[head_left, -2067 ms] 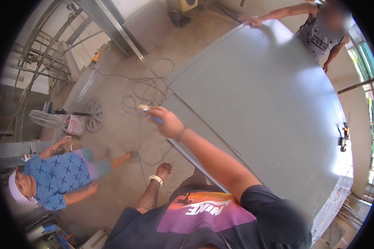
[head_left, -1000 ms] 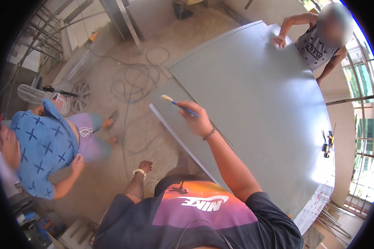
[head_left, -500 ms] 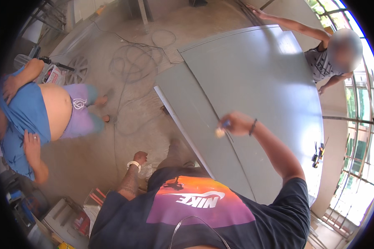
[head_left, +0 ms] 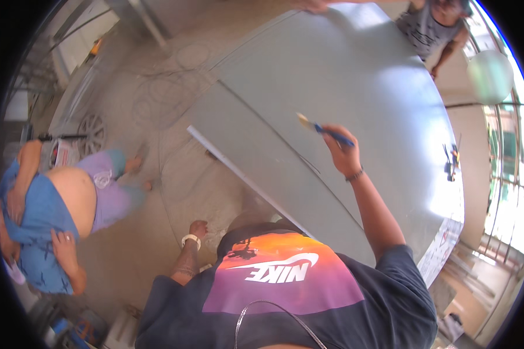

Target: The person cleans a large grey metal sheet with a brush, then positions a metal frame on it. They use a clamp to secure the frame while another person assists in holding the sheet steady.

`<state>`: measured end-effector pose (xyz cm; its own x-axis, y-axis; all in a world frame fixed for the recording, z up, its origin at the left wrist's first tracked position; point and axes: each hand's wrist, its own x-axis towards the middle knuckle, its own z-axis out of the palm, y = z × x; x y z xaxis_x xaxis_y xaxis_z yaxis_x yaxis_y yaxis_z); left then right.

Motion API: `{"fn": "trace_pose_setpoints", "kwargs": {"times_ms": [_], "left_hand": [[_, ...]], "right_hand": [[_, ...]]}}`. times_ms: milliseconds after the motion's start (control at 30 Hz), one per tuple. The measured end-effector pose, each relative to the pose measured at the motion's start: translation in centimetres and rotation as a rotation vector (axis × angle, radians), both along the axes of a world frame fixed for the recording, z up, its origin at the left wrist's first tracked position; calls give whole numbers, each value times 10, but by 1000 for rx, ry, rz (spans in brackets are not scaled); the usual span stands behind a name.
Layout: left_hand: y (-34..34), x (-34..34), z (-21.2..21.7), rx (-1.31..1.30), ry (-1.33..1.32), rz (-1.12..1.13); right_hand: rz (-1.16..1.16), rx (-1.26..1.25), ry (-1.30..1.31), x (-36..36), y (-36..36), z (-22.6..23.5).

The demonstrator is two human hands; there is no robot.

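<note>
My right hand (head_left: 340,150) is closed around the blue handle of a paintbrush (head_left: 304,121), whose pale bristles point up and to the left. Below the brush lies a large grey sheet panel (head_left: 273,168), and a dark seam crosses its surface. Whether the bristles touch the panel I cannot tell. Down at my side, beyond the panel's near-left edge, my left hand (head_left: 198,228) hangs with its fingers curled in and nothing visible in them. A pale band circles that wrist.
At the left stands a person in a blue shirt (head_left: 41,256); another in a grey sleeveless top (head_left: 422,35) leans at the panel's far right. A yellow-and-black tool (head_left: 452,163) rests near the panel's right edge. Cables (head_left: 163,96) lie looped on the floor beside a spoked wheel (head_left: 92,132).
My right hand has moved up and away over the panel, turning the brush so its bristles point farther left. My left hand stays low at my side. The whole view has shifted.
</note>
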<state>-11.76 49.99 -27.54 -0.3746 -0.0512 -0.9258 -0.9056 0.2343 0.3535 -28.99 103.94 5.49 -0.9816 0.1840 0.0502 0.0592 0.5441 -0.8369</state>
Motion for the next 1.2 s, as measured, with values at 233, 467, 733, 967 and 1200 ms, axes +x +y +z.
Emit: {"fn": "trace_pose_setpoints", "kwargs": {"times_ms": [233, 467, 733, 967, 1200], "left_hand": [[19, -24, -21, -10, 717, -1529], [112, -127, 63, 107, 109, -1083], [74, -165, 158, -166, 289, -1033], [21, -104, 158, -108, 293, -1331], [-4, -95, 154, -341, 738, -1514]], "right_hand": [[-1107, -194, -22, 368, 82, 19], [-1820, -148, 185, 617, 68, -30], [-1777, 286, 247, 673, 96, -70], [-1507, 513, -8, 617, 102, -78], [-1158, 567, 107, 450, -1, -58]]}}
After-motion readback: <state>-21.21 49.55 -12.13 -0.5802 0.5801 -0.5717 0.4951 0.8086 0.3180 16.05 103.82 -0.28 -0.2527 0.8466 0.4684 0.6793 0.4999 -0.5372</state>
